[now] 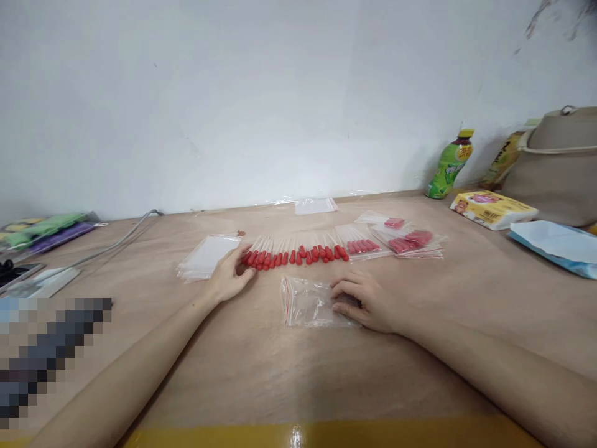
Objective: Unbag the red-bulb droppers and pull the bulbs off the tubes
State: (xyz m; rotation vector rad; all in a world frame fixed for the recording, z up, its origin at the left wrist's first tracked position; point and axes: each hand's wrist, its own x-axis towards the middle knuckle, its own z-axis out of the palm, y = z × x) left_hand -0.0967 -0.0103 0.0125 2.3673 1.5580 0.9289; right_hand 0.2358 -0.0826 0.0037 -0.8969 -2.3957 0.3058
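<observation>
Apparently midway, we are cupping our half-open left hand (233, 277) at loose, slim red-tipped sticks (299, 257) mid-frame; our right hand (368, 302) is resting, grip unclear, on an empty clear plastic bag (305, 305); red-filled clear bags (396, 244) are lying centre-right.

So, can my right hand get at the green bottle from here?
Probably yes, with a stretch: the filled bags between your right hand and the green bottle lie flat, so it could likely pass over them.
</observation>
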